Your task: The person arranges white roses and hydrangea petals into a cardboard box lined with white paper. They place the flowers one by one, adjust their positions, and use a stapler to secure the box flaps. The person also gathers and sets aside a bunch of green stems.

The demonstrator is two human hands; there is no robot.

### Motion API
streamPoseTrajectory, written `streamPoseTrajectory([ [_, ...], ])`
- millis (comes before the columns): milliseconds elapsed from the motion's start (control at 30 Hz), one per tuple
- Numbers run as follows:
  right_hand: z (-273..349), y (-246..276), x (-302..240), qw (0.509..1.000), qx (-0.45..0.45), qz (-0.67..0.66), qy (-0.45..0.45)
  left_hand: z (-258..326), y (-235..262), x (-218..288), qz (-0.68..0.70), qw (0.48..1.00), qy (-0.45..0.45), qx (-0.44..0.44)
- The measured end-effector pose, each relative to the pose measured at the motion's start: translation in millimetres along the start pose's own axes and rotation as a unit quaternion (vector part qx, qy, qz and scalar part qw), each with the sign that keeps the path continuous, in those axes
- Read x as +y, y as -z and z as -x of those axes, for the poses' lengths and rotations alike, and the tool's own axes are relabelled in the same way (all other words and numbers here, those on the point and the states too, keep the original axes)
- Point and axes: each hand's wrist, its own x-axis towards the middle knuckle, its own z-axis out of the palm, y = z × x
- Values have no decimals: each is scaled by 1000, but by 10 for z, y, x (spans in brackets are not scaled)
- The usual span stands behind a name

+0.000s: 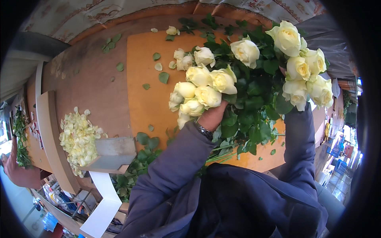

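Observation:
My left hand [213,116] reaches in beside a cluster of cream-white roses [208,96] and dark green leaves. Its back and wrist show, while the fingers are buried among blooms and foliage; it appears closed around the rose stems. On the right, another group of cream roses [298,68] is raised close to the camera, above my right forearm [299,133]. Those blooms and leaves hide nearly all of my right hand, which seems to hold them up from below. Leafy stems [254,93] fill the space between both arms. Cut stem ends [224,155] point toward my body.
Loose petals [81,139] are heaped at the left, beside a grey metal sheet [115,150] and a cardboard strip [57,139]. Stripped leaves [145,164] pile near my left elbow. Scattered leaves dot the orange board [147,107]. Another person [22,172] stands at far left.

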Motion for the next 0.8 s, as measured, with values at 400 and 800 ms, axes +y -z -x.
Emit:
streamPoseTrajectory([
  [400, 247, -286, -84, 995, -75, 32, -54, -230, -85, 343, 137, 985, -34, 102],
  [800, 204, -527, 127, 993, -95, 15, -72, 132, -228, -155, -120, 989, -43, -69],
])
